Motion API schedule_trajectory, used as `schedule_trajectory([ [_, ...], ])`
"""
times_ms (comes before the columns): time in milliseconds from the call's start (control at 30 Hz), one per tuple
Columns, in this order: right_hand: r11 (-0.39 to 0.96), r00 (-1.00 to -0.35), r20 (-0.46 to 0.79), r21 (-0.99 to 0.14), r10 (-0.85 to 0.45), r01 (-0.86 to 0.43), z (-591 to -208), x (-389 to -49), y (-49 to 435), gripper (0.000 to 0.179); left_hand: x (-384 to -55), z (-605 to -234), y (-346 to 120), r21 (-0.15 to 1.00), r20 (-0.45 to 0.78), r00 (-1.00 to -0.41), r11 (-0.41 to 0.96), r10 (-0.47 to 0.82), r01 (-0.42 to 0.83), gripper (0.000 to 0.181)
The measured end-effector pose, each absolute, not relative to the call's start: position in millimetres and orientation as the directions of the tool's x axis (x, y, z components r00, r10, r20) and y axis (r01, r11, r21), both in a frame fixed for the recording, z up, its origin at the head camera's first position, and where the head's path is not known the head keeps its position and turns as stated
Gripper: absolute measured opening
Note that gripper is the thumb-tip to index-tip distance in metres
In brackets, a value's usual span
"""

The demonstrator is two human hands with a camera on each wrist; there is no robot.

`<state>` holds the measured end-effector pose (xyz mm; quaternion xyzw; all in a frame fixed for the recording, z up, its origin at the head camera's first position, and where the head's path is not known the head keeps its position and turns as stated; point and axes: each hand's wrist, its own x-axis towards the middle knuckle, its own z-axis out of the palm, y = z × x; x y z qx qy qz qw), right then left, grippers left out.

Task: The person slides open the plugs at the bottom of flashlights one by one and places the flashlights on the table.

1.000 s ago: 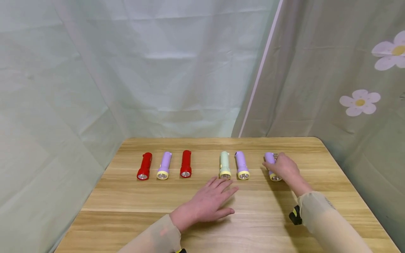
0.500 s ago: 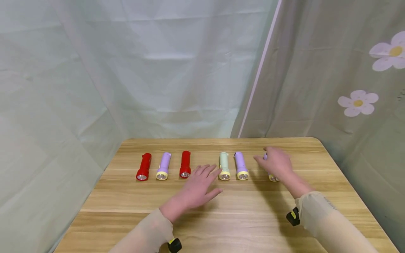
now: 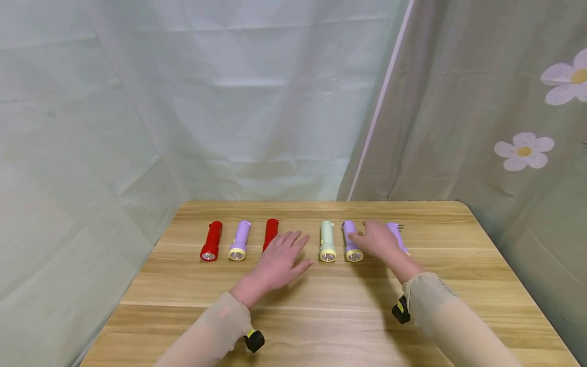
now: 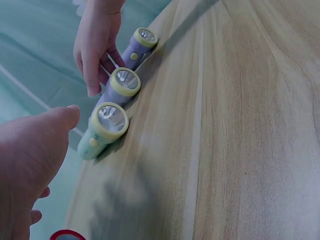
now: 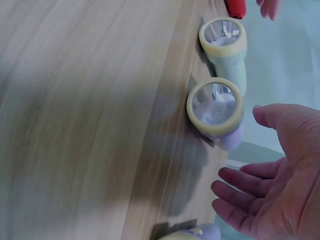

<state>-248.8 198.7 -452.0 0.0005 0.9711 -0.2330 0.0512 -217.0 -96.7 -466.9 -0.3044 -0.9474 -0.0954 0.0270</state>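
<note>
My right hand (image 3: 380, 242) hovers beside a purple flashlight (image 3: 350, 237) with a pale yellow rim. Its fingers are loosely bent around nothing; in the right wrist view a gap shows between them and that flashlight (image 5: 216, 107). Partly behind this hand lies another purple flashlight (image 3: 394, 230), with metal prongs at its far end. My left hand (image 3: 276, 260) is spread over the table and hides the lens end of a red flashlight (image 3: 271, 230). Between the hands lies a mint-green flashlight (image 3: 327, 235), also seen past my left thumb as a green flashlight (image 4: 95, 142).
Farther left lie a red flashlight (image 3: 213, 239) and a purple flashlight (image 3: 240, 238). All the flashlights form a row near the back of the wooden table (image 3: 183, 316), lenses toward me. A pale curtain (image 3: 257, 102) hangs behind the table's far edge.
My right hand has let go of the rightmost purple flashlight and moved left to the purple one beside it. My left hand has drawn back from the green flashlight, leftward toward the red one.
</note>
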Motion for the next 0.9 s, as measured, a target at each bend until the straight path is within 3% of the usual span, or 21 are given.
schedule_trajectory([
  [200,0.899,-0.991,-0.133,-0.434,0.009,0.066,-455,-253,192,0.074,-218,-469,-91,0.182,0.074,-0.818,0.799,0.570,0.573,0.073],
  [433,0.904,-0.976,-0.201,-0.398,0.079,0.155,-455,-257,186,0.047,-216,-472,-87,0.162,0.073,-0.815,0.799,0.575,0.579,0.073],
  [900,0.891,-0.977,-0.195,-0.424,0.084,0.161,-457,-261,181,0.041,-216,-475,-85,0.162,0.075,-0.810,0.795,0.582,0.585,0.072],
])
